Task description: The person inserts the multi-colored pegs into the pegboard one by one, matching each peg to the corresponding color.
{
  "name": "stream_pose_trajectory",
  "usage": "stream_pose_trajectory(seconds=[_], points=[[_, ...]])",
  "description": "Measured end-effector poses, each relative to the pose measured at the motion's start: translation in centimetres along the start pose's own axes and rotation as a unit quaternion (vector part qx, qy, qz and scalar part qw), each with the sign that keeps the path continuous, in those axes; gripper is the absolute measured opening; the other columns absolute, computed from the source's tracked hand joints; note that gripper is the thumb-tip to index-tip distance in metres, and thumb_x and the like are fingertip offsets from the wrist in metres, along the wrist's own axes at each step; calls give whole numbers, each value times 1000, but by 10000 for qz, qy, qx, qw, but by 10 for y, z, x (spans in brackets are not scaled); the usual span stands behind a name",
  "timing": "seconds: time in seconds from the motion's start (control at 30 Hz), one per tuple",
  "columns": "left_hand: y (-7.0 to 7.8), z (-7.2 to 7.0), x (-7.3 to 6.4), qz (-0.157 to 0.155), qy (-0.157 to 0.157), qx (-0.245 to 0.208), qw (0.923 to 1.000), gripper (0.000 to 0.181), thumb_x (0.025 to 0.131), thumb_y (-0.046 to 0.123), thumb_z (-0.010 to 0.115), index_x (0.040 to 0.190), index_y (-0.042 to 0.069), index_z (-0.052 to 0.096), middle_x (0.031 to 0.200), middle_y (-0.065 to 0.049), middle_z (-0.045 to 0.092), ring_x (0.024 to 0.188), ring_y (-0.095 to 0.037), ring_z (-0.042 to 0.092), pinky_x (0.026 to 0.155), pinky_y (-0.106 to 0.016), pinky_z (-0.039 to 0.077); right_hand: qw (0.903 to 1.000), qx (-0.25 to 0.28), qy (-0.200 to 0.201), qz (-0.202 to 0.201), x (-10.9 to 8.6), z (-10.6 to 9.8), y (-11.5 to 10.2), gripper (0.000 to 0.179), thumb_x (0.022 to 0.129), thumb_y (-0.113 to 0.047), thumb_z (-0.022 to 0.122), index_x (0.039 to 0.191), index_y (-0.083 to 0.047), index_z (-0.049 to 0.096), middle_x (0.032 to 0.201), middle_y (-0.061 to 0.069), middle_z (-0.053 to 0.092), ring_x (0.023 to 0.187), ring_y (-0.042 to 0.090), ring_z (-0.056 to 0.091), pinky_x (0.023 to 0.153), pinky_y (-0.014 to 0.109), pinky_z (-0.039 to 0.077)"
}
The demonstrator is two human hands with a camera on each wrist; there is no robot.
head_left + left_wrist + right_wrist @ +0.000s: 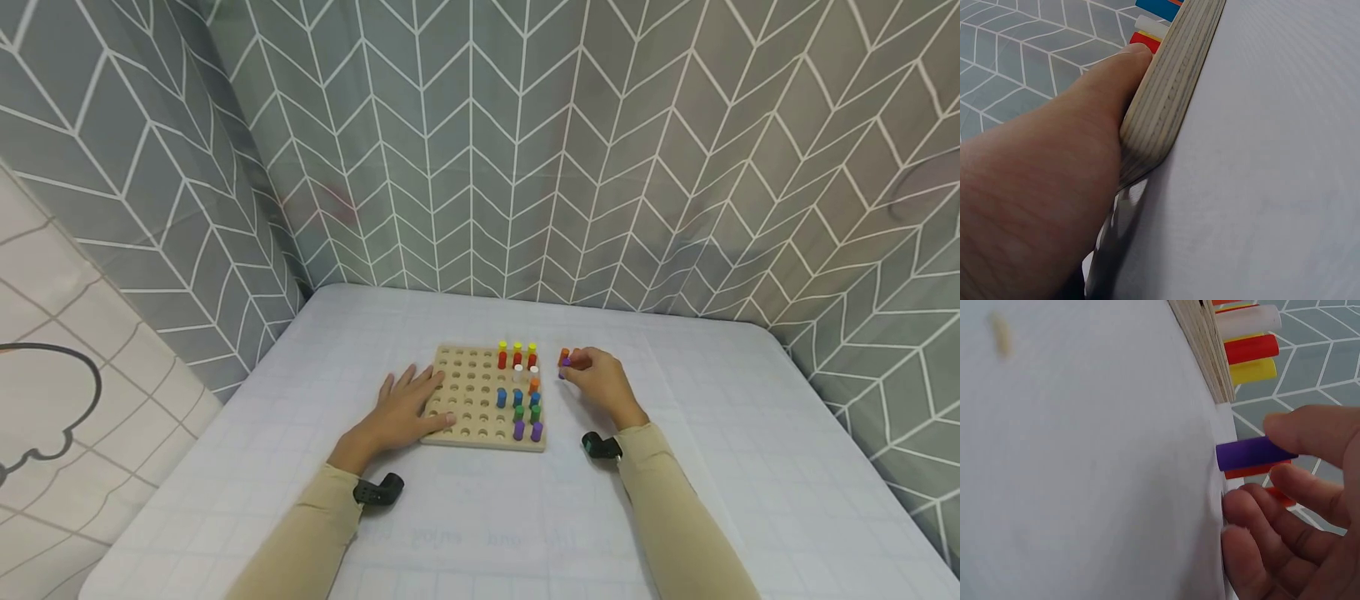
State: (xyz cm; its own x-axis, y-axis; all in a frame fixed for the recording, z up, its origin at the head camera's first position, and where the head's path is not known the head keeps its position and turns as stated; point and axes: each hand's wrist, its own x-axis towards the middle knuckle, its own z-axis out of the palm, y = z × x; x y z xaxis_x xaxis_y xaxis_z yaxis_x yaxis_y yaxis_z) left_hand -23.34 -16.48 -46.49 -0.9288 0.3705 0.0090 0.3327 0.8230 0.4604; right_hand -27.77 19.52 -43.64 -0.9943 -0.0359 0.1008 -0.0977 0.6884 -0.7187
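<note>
A wooden pegboard (487, 444) lies on the table, with coloured pegs standing in its right-hand columns. My left hand (397, 414) rests on the board's left side, fingers spread, the thumb along the front edge. Just right of the board, my right hand (603, 387) pinches a purple peg (1250, 454) between thumb and index finger. The peg is upright, its lower end close to the tabletop. Right behind it stand orange pegs (564, 355), partly hidden by the fingers.
On the board, yellow-topped red pegs (517, 360) stand at the back, then white pegs (518, 373), an orange one (534, 386), blue (502, 398), green (535, 414) and purple pegs (536, 432) toward the front. A patterned curtain (487, 167) hangs behind the white table (465, 508).
</note>
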Motion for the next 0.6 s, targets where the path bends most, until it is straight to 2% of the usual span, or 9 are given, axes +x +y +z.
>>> stream_pose_trajectory(seconds=[0.27, 0.37, 0.47, 0.6], points=[[-1, -2, 0, 31, -7, 21, 10000, 94, 89, 73, 53, 160, 16, 28, 165, -10, 21, 153, -36, 2, 117, -61, -8, 9991, -360, -93, -202, 2, 3, 1, 22, 95, -25, 70, 106, -6, 69, 107, 17, 70, 100, 34, 64, 88, 50, 50], [-1, -3, 0, 51, 3, -2, 10000, 94, 89, 72, 54, 160, 16, 28, 165, -11, 21, 153, -36, 2, 117, -61, -8, 9991, -321, -163, -234, 1, 2, 2, 21, 96, -26, 69, 107, -8, 70, 108, 15, 70, 101, 33, 63, 89, 49, 50], [0, -2, 1, 50, -38, -19, 10000, 94, 89, 73, 54, 160, 17, 28, 165, -10, 21, 153, -36, 2, 117, -61, -8, 9995, -52, -298, -115, 0, 1, 3, 23, 97, -26, 67, 110, -7, 69, 105, 12, 71, 96, 28, 65, 83, 44, 53], [0, -1, 0, 40, -45, -5, 10000, 95, 89, 74, 54, 160, 17, 28, 165, -11, 21, 153, -37, 3, 117, -61, -7, 9971, 599, -475, 14, -3, 0, 3, 28, 98, -23, 65, 114, -1, 67, 97, 13, 71, 80, 23, 69, 70, 33, 57]])
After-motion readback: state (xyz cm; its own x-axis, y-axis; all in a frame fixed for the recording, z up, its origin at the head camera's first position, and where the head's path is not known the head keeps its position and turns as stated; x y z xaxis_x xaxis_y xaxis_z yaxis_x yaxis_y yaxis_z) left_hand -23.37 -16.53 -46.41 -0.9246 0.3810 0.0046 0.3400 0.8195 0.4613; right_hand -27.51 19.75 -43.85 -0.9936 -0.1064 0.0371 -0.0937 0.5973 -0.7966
